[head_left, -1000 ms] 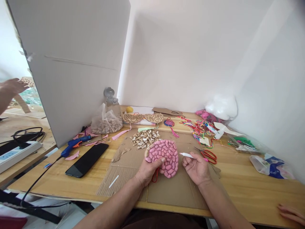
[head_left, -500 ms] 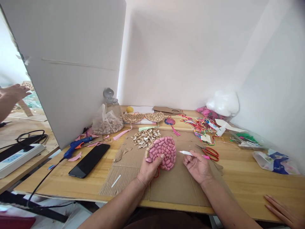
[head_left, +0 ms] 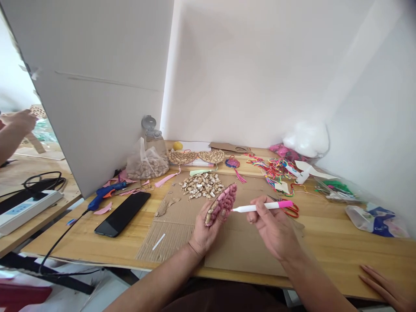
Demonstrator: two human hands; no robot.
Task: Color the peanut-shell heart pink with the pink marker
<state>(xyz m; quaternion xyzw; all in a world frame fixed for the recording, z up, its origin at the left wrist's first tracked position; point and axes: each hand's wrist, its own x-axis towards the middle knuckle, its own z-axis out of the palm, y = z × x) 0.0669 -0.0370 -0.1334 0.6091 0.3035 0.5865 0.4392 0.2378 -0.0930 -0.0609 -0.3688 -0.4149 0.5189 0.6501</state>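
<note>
Where the head view looks down on the wooden table (head_left: 328, 260), a pink nut-covered piece (head_left: 223, 203) is held above the cardboard sheet (head_left: 247, 255), over its middle, back from the table's near edge. The left hand (head_left: 204, 229) grips it by its lower part, pinching it with the thumb across the pink face; the fingers behind are mostly hidden, so I cannot tell how they are spread. The piece is turned nearly edge-on, its long axis leaning up and to the right.

The right hand (head_left: 273, 229) is to the right of the piece, pinching a white marker (head_left: 266, 207) between thumb and forefinger, the other fingers curled. The marker's long axis runs roughly sideways, pink end outward, tip pointing left at the pink face. The tip is at or just beside that face; I cannot tell whether it touches. The left hand is the nearer one to the piece.

Counted: one pink piece, one marker, two tan nut-covered pieces (head_left: 183, 157) near the table's far edge, one small round ornament (head_left: 232, 163) beside them, one phone (head_left: 123, 214) and one glue gun (head_left: 105, 195) toward the left edge, one pair of scissors (head_left: 292, 209) by the cardboard's right edge. The shells (head_left: 202, 185) near its far edge are too many to count.
</note>
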